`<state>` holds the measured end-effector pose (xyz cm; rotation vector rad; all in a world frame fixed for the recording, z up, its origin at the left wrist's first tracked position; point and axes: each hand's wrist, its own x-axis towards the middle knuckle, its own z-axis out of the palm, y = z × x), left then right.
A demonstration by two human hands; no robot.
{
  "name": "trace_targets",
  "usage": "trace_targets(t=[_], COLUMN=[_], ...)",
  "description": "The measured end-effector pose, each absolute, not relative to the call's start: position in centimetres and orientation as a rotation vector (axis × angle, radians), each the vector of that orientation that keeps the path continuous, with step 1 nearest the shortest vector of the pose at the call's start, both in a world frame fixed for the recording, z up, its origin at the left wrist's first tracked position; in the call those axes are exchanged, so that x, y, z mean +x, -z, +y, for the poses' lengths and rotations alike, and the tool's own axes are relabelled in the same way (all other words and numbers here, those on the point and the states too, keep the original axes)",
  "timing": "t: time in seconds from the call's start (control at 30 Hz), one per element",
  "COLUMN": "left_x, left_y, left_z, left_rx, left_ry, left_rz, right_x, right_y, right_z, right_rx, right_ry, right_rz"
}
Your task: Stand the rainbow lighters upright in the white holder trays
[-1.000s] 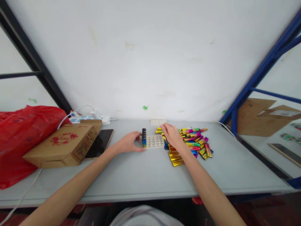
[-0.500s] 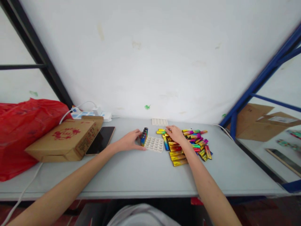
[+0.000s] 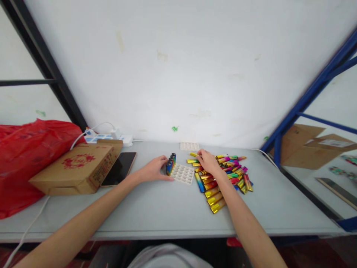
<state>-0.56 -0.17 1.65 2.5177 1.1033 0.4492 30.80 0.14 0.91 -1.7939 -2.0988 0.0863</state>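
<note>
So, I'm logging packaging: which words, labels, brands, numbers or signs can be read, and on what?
Nothing reads clearly.
Cardboard box: red print on top, dark print on its side; both blurred.
Carton at right: white label, too small.
Wall: green marks, unreadable.
Shiny pieces: no legible text.

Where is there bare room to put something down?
The table is bare between its front edge and the nearer white tray, and between the shiny pieces and its right edge. It is crowded at left, with the cardboard box and red bag, and around the right hand.
</note>
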Motion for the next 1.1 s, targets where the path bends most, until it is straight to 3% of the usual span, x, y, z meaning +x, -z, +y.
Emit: trace_targets(t=[0.33, 0.57, 0.67, 0.77, 0.93, 1.1], left_x=[-0.5, -0.6, -0.6, -0.6, -0.6, -0.7], left_y=[-1.7, -1.4, -1.3, -1.3, -1.2, -0.9], left_z=[-0.3, -0.2, -0.2, -0.3, -0.3, -0.1], left_rx=[2.553, 2.560, 2.577, 2.594, 2.598, 2.593], left_ry=[-0.460, -0.480, -0.466, -0.448, -0.454, -0.495], left_rz=[1.087, 1.066, 1.072, 1.069, 1.049, 1.024], right_x=[28.8, 25.8, 24.9, 24.3, 23.6, 23.0], right_y=[-3.4, -3.1, -3.1, -3.0, -2.6, -2.5], right_z=[-1.4, -2.5, -3.0, -3.4, -4.3, -4.7], right_rx=[-1.262, -0.996, -0.960, -1.084, -1.271, -1.280], right_ry=[-0.182, -1.007, -1.147, -1.027, -0.448, -0.337], right_rz=[-1.687, -1.364, -1.324, -1.396, -1.562, -1.666])
